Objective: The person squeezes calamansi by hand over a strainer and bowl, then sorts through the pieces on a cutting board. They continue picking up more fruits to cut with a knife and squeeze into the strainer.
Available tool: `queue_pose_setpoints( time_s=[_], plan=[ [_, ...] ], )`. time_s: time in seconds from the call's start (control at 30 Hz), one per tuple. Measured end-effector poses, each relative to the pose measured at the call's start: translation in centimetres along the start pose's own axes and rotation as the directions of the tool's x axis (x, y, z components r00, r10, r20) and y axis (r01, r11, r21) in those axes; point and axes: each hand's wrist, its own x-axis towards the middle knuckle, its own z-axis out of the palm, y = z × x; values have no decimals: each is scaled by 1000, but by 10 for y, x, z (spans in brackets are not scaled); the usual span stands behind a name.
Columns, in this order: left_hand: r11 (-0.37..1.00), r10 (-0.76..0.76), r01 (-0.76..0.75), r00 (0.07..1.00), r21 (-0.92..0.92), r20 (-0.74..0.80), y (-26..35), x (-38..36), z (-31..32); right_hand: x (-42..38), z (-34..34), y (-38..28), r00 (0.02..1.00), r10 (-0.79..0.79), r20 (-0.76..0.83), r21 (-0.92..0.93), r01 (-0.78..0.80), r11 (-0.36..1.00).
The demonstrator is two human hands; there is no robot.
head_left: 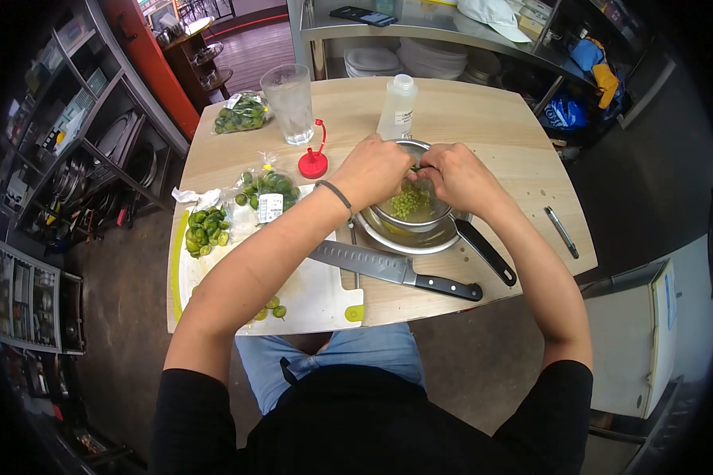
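My left hand (375,172) and my right hand (457,177) meet above a metal strainer (408,227), fingers pinched together. A sliver of green shows between the fingertips, apparently a small green lime, mostly hidden by them. Yellow-green seeds and pulp (410,203) lie in the strainer, which sits in a metal bowl (394,245); its black handle (486,252) points toward me. Beneath my left forearm, a white cutting board (313,305) carries limes, some cut (206,231), and others (273,307) nearer me. A kitchen knife (388,269) rests across the board's right edge.
Bagged limes (265,192) and a second bag (242,113) lie to the left. Beyond stand a clear glass (288,103), a red cap (313,164) and a plastic bottle (398,109). A pen (562,232) lies at right. A steel shelf (420,28) borders the table's far side.
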Motion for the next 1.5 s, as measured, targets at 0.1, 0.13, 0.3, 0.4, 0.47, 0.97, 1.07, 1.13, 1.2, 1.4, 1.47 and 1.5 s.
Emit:
queue_pose_setpoints(
  time_s=[0.1,0.13,0.3,0.4,0.47,0.97,1.07,1.13,1.2,1.4,1.47,1.5],
  plan=[
    [999,9,-10,999,-45,-37,-1,-1,2,0,2,2,1000,8,-3,-13,-8,1000],
    [998,16,-19,998,-65,-58,-2,-1,2,0,3,3,1000,6,-5,-25,-7,1000],
    [989,63,-80,990,-128,-130,-3,0,1,-1,2,-1,999,9,-52,-17,-10,1000],
    [983,74,-102,981,-154,-178,-6,2,2,-1,-2,-4,996,34,-88,11,-33,999],
    [984,77,-109,973,-142,-215,-6,4,-2,0,-6,-5,993,43,-108,39,-39,998],
    [999,32,-37,985,-31,-167,-5,2,-12,-3,-12,-3,988,152,26,-127,-148,981],
    [998,58,-59,989,-8,-135,-4,3,-8,-2,-15,-13,979,199,33,-116,-194,974],
    [997,67,-71,987,-21,-144,-2,1,-9,-2,-13,-15,984,180,-11,-127,-180,975],
    [996,76,-82,985,-33,-155,0,1,-9,-3,-10,-11,989,146,-8,-137,-146,980],
    [993,72,-90,976,-77,-206,1,3,-11,-2,-7,-7,997,73,-6,-114,-73,991],
    [996,54,-67,981,-65,-184,2,4,-13,-1,-7,-9,998,56,-12,-108,-57,993],
    [996,55,-68,981,-65,-185,3,3,-15,0,-8,-10,999,41,-23,-112,-43,993]
  ],
)
